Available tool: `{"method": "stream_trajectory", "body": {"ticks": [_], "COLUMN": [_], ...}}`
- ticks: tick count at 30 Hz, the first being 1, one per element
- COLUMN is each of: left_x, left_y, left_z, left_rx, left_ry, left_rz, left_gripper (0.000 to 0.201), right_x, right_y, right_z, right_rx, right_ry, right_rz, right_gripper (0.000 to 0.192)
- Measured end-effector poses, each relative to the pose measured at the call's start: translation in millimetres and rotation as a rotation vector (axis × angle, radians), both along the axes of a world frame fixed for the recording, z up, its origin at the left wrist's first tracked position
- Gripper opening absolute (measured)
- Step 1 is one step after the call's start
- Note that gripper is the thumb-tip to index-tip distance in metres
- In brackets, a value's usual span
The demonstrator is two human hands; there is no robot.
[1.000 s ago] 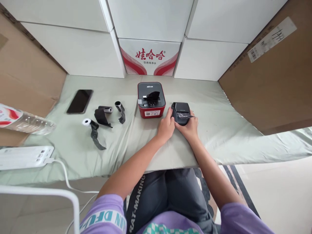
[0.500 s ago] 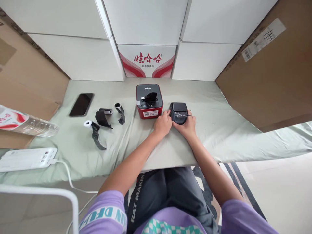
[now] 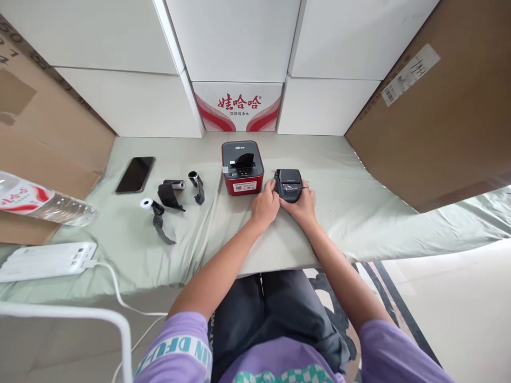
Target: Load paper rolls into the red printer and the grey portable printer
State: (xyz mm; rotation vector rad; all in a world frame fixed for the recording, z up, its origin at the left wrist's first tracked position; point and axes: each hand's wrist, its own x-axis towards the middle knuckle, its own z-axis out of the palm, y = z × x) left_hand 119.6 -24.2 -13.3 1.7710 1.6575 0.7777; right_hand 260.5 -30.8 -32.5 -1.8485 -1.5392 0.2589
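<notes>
- The small black printer point(image 3: 288, 184) is sitting on the green-covered counter point(image 3: 359, 213), just ahead of both sets of fingers.
- The left hand point(image 3: 265, 206) is pressing its curled fingers against the printer's left side, and the right hand point(image 3: 302, 206) is cupping its near right corner, grasping it.
- The red printer point(image 3: 242, 167) is standing just left of the left fingers.
- Three paper rolls point(image 3: 171, 192) and a phone point(image 3: 135, 174) are lying well left of them.
</notes>
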Motion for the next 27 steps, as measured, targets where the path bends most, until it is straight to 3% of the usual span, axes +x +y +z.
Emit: {"method": "stream_trajectory", "body": {"ticks": [4,19,27], "left_x": [-1.6,-4.3,-6.1], "left_y": [1.9,0.6,-1.1], "left_z": [-0.9,-2.5,-0.1], "left_rx": [-0.020,0.034,0.091], "left_ry": [-0.052,-0.072,-0.111], "left_rz": [0.036,-0.015,-0.056], "left_gripper": [0.055,0.050,0.051], "right_x": [1.2,1.8,3.9], "right_y": [0.7,0.1,-1.2], "right_z": [-1.1,-2.8,-0.1], "right_rx": [-0.003,-0.001,0.009], "right_ry": [0.014,0.019,0.006], "right_rz": [0.004,0.002,0.042], "right_gripper": [0.099,0.100,0.090]}}
